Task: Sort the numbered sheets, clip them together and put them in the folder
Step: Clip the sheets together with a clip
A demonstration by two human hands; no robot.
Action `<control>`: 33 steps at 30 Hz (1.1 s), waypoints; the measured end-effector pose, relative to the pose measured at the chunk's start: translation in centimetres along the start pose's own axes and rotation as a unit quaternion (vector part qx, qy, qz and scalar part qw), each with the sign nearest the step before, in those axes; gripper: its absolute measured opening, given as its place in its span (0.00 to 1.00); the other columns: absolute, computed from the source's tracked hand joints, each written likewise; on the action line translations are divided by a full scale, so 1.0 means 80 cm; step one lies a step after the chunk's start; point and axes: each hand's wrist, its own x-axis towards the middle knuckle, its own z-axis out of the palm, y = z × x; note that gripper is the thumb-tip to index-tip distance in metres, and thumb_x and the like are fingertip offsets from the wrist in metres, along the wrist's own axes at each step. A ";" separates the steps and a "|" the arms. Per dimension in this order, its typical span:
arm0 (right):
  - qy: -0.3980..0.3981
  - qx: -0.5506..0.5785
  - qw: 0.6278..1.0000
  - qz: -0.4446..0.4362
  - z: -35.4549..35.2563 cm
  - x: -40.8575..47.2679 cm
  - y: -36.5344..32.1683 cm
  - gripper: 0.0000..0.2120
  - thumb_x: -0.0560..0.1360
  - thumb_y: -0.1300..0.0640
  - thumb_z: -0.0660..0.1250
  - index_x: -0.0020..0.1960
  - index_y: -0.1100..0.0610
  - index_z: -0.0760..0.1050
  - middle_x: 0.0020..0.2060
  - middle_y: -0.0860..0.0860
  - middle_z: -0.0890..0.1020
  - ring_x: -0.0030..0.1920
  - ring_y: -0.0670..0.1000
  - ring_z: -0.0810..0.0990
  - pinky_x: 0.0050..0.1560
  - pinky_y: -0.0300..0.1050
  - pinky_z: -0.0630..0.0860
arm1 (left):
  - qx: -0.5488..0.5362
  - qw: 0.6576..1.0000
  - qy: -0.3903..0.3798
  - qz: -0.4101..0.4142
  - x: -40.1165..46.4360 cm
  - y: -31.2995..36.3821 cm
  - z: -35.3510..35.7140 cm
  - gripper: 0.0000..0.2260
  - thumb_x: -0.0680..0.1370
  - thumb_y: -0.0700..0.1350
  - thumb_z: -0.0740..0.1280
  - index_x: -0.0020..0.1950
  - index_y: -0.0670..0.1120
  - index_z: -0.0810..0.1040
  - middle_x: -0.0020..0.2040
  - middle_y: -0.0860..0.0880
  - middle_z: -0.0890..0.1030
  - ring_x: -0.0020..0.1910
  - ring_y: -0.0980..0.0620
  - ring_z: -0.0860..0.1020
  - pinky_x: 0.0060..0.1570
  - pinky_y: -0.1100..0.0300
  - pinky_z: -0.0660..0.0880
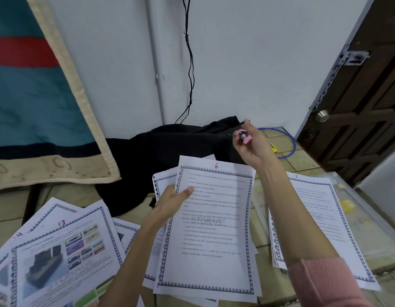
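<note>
My left hand (170,202) grips a stack of printed sheets (210,227) by its left edge, holding it above the floor; the top sheet is numbered 6. My right hand (250,144) is raised beyond the stack and pinches a small pink binder clip (244,136). A second pile of sheets (318,220), top page numbered 1, lies at the right on a clear plastic folder (351,202). Loose sheets (59,247) are fanned at the lower left, one numbered 13.
A black cloth or bag (170,151) lies on the tiled floor behind the sheets. A blue cable loop (289,140) sits near a dark wooden door (364,103). A striped blanket (37,96) hangs at the left, and a black cord (188,63) runs down the wall.
</note>
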 end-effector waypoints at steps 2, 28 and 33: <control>-0.032 -0.049 0.998 0.026 0.017 -0.005 0.014 0.14 0.77 0.51 0.63 0.38 0.56 0.66 0.21 0.48 0.70 0.22 0.44 0.71 0.22 0.33 0.65 | 0.004 1.000 0.007 0.010 -0.003 0.000 0.003 0.05 0.78 0.49 0.63 0.52 0.52 0.78 0.51 0.52 0.83 0.54 0.50 0.80 0.58 0.50 0.76; -0.003 -0.455 0.839 -0.299 0.065 -0.029 0.107 0.35 0.81 0.44 0.41 0.24 0.56 0.70 0.22 0.54 0.78 0.27 0.49 0.77 0.43 0.46 0.76 | 0.053 0.996 0.024 0.074 -0.013 0.008 0.015 0.13 0.80 0.49 0.60 0.62 0.48 0.75 0.54 0.54 0.80 0.55 0.53 0.78 0.59 0.56 0.73; 0.017 -0.459 0.841 -0.286 0.063 -0.027 0.115 0.36 0.81 0.45 0.41 0.24 0.57 0.71 0.20 0.53 0.77 0.26 0.47 0.76 0.43 0.44 0.75 | 0.062 0.995 0.026 0.080 -0.008 0.009 0.017 0.09 0.80 0.50 0.60 0.58 0.52 0.75 0.51 0.48 0.81 0.49 0.52 0.79 0.49 0.60 0.73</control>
